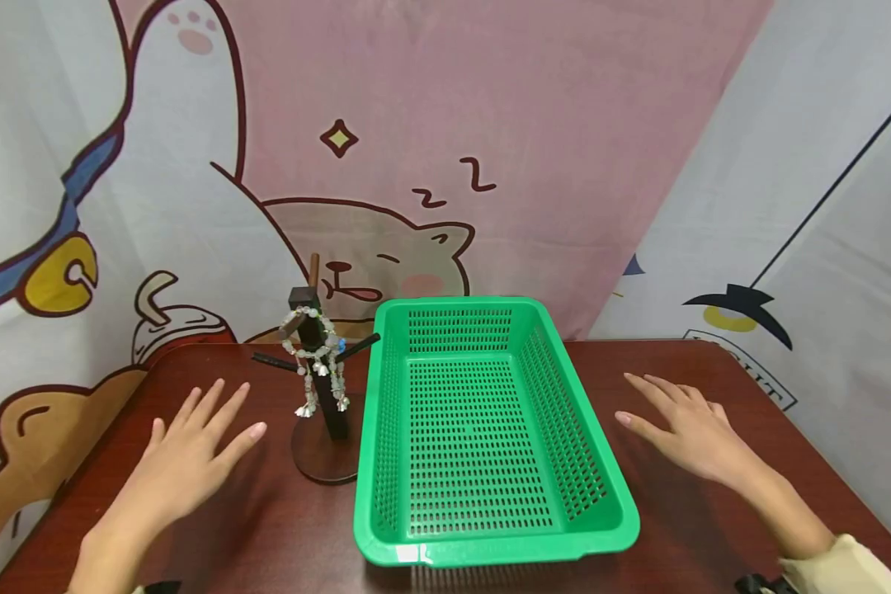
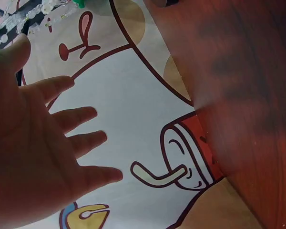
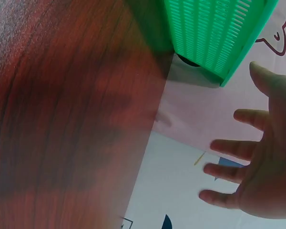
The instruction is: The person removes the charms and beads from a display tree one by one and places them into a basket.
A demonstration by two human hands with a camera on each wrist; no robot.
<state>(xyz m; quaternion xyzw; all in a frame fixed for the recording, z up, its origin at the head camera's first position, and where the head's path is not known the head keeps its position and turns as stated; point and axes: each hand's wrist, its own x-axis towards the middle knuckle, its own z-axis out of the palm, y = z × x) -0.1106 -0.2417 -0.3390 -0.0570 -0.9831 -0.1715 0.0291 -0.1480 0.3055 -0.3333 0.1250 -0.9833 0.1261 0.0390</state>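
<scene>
My left hand (image 1: 186,458) is held palm down with its fingers spread, left of a dark jewelry stand (image 1: 332,412) on a round base. Beaded bracelets (image 1: 321,353) with pale flower-like charms hang from the upper part of that stand. To the right of the stand is a green plastic basket (image 1: 496,553) with slotted walls and floor, and nothing lies in it. My right hand (image 1: 694,429) is on the basket's far side, its fingers straight and apart. Neither hand holds anything; the wrist views show both palms bare.
The dark red wooden table (image 1: 267,536) carries the stand and the basket side by side. Behind its back edge hangs a cloth backdrop (image 1: 564,165) printed with cartoon animals. The stand's right arm reaches to the basket's left rim in the head view.
</scene>
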